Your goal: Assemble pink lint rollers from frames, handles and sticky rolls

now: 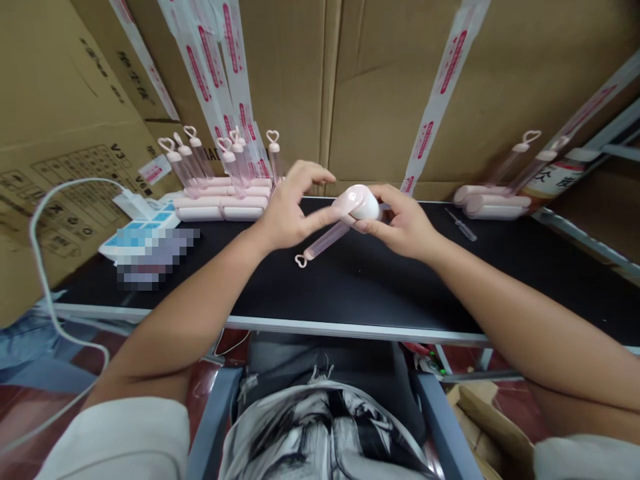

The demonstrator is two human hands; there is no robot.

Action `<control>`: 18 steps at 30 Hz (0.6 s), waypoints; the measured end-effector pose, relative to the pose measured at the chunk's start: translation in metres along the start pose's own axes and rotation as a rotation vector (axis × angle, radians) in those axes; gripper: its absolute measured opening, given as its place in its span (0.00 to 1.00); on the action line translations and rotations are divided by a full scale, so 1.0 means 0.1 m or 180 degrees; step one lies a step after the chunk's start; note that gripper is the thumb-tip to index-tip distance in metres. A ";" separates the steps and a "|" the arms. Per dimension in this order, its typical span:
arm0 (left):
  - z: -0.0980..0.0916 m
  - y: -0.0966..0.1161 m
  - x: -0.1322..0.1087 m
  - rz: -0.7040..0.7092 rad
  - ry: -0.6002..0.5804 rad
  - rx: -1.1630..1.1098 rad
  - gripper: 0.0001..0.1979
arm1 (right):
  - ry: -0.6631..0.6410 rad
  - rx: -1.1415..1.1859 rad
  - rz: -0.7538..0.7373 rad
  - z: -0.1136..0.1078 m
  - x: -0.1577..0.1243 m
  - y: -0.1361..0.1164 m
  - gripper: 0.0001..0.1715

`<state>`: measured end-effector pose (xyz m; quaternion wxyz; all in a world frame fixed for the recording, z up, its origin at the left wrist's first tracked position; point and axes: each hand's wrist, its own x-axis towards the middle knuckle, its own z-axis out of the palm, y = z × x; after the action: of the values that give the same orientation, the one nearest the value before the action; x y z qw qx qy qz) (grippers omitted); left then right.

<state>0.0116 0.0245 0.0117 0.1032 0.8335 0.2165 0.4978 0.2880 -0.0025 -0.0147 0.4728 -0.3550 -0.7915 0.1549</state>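
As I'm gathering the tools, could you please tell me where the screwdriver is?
In the head view, the screwdriver lies on the black table, toward the right, beside the near-left end of the pink devices there.

The device is pink and white, the tabletop black, the shirt black-and-white patterned

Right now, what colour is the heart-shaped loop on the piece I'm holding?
Pale pink; the loop shows best in the head view.
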 end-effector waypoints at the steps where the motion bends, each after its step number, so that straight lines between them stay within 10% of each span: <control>1: 0.04 0.06 -0.02 0.0079 -0.0186 0.0064 0.26 | -0.0025 -0.0089 -0.0037 0.03 -0.02 -0.03 0.37; 11: 0.10 0.16 -0.04 -0.0095 -0.0399 0.0560 0.22 | 0.0150 -0.0754 -0.0550 0.25 -0.10 -0.10 0.33; 18: 0.08 0.12 -0.04 0.0202 -0.1033 0.0806 0.26 | -0.0438 -0.0597 -0.0812 0.40 -0.16 -0.01 0.31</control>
<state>0.0199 0.0123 0.0096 0.0153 0.9154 0.2315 0.3288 0.2576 -0.0108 -0.0447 0.3981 -0.2828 -0.8716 0.0431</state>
